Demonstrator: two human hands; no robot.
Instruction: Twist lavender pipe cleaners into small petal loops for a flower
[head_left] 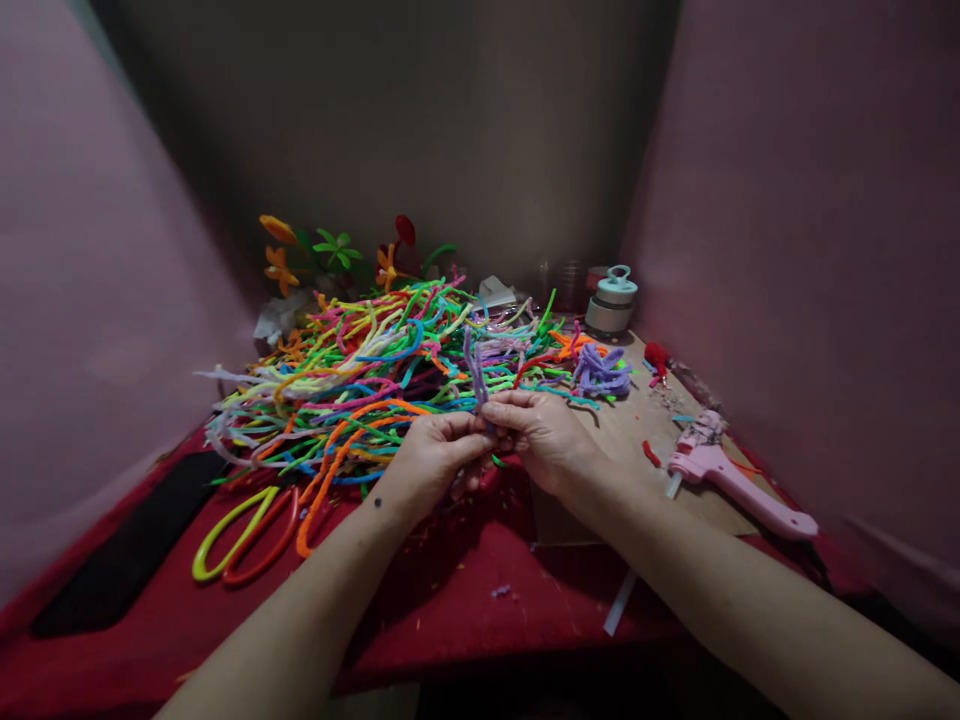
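Across the middle of the frame spreads a big heap of pipe cleaners [375, 385] in many colours, lying on a red cloth [465, 590] that covers the lower half of the picture. At centre, the left hand [431, 455] and right hand [544, 435] meet, fingers pinched together on a lilac pipe cleaner [475, 368] that stands up from their fingertips, in front of the heap's near edge. Both hands are closed on it, thumbs and forefingers touching.

Right of centre, a bare brown board [637, 430] lies on the cloth; a pink glue gun [731, 480] rests on its right edge, and a bundle of lilac pipe cleaners [602, 370] sits at its far end. Behind that, upper right of centre, stand rolls of tape [611, 300]. Pipe-cleaner flowers [337, 250] rise at the upper left of the heap.

Pink walls close in at both sides, a dark wall behind. Open cloth lies below the hands; a black strip [127, 550] runs along the lower left edge.
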